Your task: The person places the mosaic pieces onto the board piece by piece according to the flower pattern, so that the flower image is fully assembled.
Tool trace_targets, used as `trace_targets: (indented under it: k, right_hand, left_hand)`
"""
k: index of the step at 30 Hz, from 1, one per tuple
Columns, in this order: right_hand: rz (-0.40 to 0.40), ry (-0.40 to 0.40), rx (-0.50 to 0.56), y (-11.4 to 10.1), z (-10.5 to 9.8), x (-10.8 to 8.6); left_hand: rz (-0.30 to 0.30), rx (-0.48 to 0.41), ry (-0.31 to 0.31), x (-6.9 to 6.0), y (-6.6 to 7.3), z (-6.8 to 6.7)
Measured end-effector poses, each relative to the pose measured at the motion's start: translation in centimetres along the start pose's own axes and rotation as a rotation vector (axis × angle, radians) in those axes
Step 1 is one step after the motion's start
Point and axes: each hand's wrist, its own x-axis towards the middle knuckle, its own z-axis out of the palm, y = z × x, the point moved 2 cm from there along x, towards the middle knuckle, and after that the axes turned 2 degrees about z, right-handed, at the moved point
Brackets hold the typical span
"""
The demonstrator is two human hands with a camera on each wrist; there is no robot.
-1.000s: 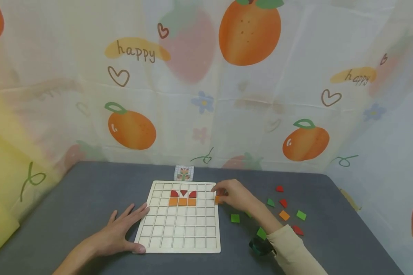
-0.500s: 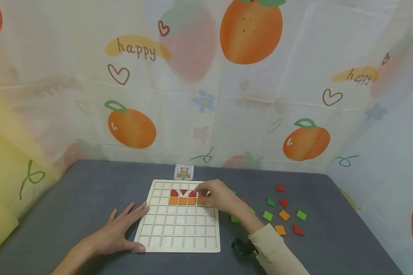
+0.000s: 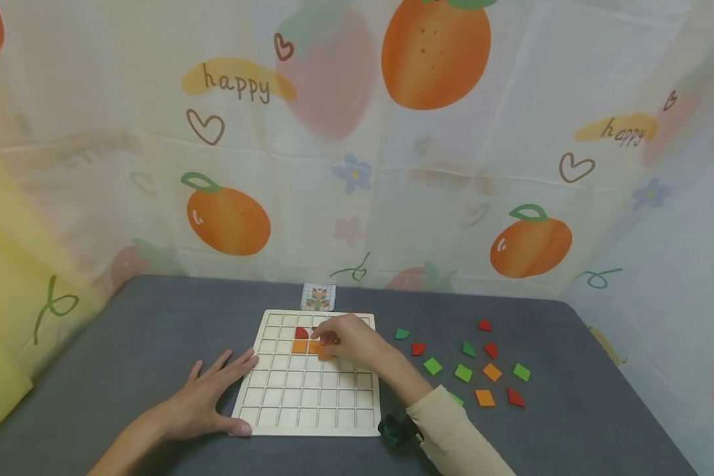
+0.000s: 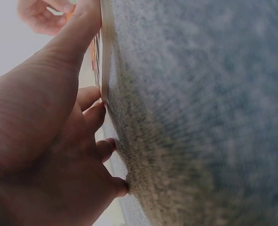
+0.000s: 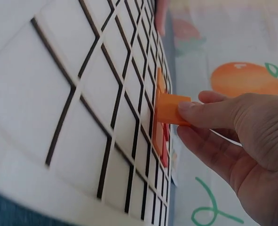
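A white grid board (image 3: 318, 400) lies on the grey table. My left hand (image 3: 199, 404) rests at its left side, fingers spread along the edge, thumb on the near left corner. Over the board's upper middle, my right hand (image 3: 351, 340) pinches an orange square tile (image 5: 169, 108) between thumb and fingers. In the right wrist view that tile stands tilted against the board, close to the orange tiles (image 3: 299, 346) set in a row. A red rounded piece (image 3: 301, 332) sits just behind that row. The right hand hides other pieces of the pattern.
Loose tiles lie right of the board, among them a green tile (image 3: 432, 366), an orange tile (image 3: 484, 398) and a red piece (image 3: 515, 397). A small pattern card (image 3: 318, 297) lies behind the board. A fruit-printed cloth (image 3: 357, 132) hangs behind the table.
My right hand has carried the orange tile leftward from the board's right edge to its upper middle. Loose tiles that the arm covered now show. My left hand has stayed in place.
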Motion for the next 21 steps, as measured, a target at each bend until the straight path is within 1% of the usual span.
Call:
trace_targets:
  k: [5, 11, 17, 21]
  right_hand:
    - [-0.012, -0.007, 0.020, -0.5, 0.6, 0.5]
    - [0.022, -0.015, 0.011, -0.6, 1.3, 0.8]
    - [0.015, -0.024, 0.016, -0.7, 1.5, 0.9]
    - [0.023, -0.027, 0.012, -0.7, 1.6, 0.9]
  left_hand:
    - [-0.004, -0.005, -0.004, 0.0, 0.0, 0.0]
    - [0.010, -0.006, 0.005, -0.1, 0.0, 0.0]
    - [-0.012, -0.008, -0.009, 0.0, 0.0, 0.0]
    - [-0.008, -0.014, -0.007, 0.0, 0.0, -0.1]
